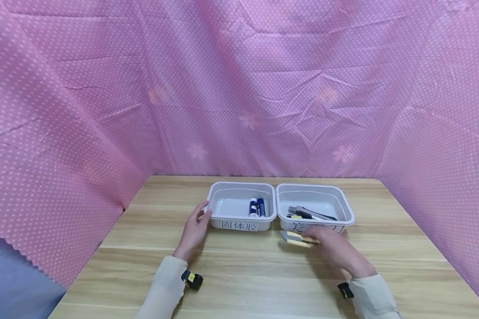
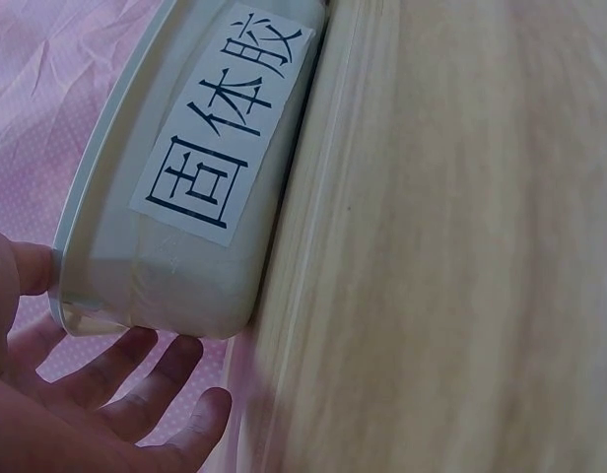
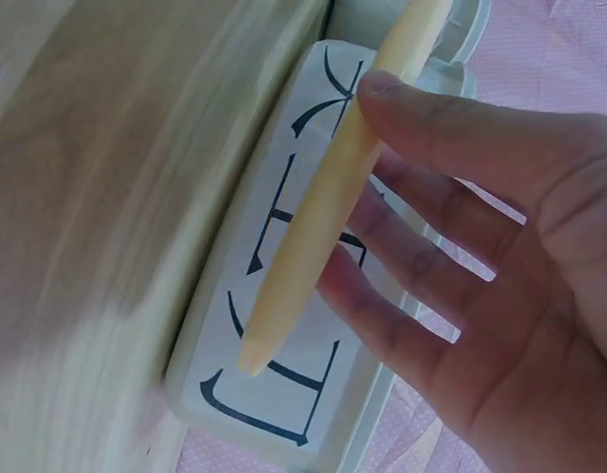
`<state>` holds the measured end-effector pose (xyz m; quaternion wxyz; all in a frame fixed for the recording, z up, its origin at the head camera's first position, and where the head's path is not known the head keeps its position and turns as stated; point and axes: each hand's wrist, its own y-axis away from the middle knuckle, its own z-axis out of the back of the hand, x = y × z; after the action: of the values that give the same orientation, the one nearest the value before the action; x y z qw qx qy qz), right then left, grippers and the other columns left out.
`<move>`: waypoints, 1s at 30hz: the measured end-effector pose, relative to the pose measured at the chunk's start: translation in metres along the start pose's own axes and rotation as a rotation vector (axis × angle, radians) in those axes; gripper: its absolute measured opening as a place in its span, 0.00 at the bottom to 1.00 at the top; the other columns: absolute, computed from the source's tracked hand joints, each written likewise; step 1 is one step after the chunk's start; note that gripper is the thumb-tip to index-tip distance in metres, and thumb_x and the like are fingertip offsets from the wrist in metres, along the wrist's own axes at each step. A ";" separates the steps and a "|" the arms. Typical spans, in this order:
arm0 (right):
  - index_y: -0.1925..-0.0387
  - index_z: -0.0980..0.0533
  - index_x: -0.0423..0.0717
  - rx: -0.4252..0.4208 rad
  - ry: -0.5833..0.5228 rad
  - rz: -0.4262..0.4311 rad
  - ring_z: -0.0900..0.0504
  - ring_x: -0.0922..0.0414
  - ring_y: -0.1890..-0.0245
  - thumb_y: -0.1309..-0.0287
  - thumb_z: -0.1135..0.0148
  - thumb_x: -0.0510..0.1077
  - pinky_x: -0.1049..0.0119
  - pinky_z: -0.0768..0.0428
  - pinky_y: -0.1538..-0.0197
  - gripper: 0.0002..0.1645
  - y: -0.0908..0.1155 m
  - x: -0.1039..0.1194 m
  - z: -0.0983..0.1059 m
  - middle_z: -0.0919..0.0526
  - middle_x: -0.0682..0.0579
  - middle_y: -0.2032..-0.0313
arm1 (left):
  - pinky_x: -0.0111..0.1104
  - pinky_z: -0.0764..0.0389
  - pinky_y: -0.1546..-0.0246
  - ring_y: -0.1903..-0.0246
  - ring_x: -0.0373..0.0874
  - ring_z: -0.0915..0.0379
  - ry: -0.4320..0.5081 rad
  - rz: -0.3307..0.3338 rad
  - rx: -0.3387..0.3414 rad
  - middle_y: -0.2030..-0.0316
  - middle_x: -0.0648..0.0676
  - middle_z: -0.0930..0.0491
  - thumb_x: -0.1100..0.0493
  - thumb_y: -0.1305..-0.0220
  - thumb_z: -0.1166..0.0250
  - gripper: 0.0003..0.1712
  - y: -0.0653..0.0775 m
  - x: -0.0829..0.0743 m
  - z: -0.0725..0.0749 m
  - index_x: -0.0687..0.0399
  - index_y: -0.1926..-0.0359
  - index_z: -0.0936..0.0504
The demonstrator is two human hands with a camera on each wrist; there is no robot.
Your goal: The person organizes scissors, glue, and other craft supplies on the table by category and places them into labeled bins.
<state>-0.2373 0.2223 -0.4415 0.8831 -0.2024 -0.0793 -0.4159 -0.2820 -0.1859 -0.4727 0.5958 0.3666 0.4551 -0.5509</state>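
In my right hand point(image 1: 331, 246) is a yellow utility knife point(image 1: 299, 239), pinched between thumb and fingers, in front of the right white box point(image 1: 349, 221). The right wrist view shows the knife's yellow edge crossing the box's label point(image 3: 274, 355). Inside that box lie several utility knives point(image 1: 313, 214), one with a grey body. My left hand point(image 1: 194, 230) holds the left end of the left white box point(image 1: 213, 195), thumb at the rim and fingers against the end wall. Two glue sticks point(image 1: 253, 207) in dark blue and white stand in its right part.
Both boxes stand side by side on a wood-grain table point(image 1: 239, 274), near its back edge. Printed characters mark the left box's front label point(image 2: 225, 128). A pink dotted cloth point(image 1: 263, 110) hangs behind the table and along both sides.
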 end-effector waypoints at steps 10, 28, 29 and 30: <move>0.50 0.17 0.41 -0.007 -0.019 -0.020 0.14 0.48 0.52 0.48 0.28 0.29 0.49 0.15 0.47 0.22 -0.006 0.005 0.016 0.12 0.48 0.53 | 0.53 0.29 0.31 0.34 0.63 0.29 -0.005 0.007 0.012 0.28 0.66 0.34 0.46 0.20 0.48 0.28 0.001 0.001 0.000 0.42 0.24 0.35; 0.50 0.17 0.40 -0.063 -0.018 -0.006 0.14 0.48 0.53 0.48 0.28 0.28 0.49 0.15 0.48 0.21 -0.013 0.004 0.036 0.12 0.48 0.53 | 0.53 0.27 0.32 0.36 0.62 0.27 0.006 -0.011 0.004 0.29 0.67 0.33 0.47 0.21 0.47 0.29 0.001 0.002 0.000 0.44 0.24 0.35; 0.50 0.17 0.40 -0.060 -0.024 -0.017 0.14 0.48 0.53 0.48 0.28 0.28 0.49 0.15 0.48 0.21 -0.014 0.004 0.037 0.12 0.48 0.53 | 0.53 0.28 0.32 0.36 0.62 0.27 0.008 -0.015 0.006 0.29 0.67 0.33 0.47 0.20 0.47 0.29 0.001 0.003 0.000 0.45 0.24 0.35; 0.50 0.17 0.40 -0.060 -0.030 -0.029 0.14 0.48 0.53 0.48 0.29 0.27 0.49 0.15 0.48 0.21 -0.014 0.004 0.038 0.12 0.48 0.54 | 0.53 0.28 0.32 0.36 0.62 0.27 0.009 -0.011 0.008 0.29 0.67 0.33 0.47 0.20 0.47 0.29 0.001 0.003 0.000 0.44 0.24 0.35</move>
<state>-0.2443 0.2272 -0.4017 0.8691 -0.2339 -0.0831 -0.4279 -0.2814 -0.1867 -0.4751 0.5894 0.3688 0.4576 -0.5543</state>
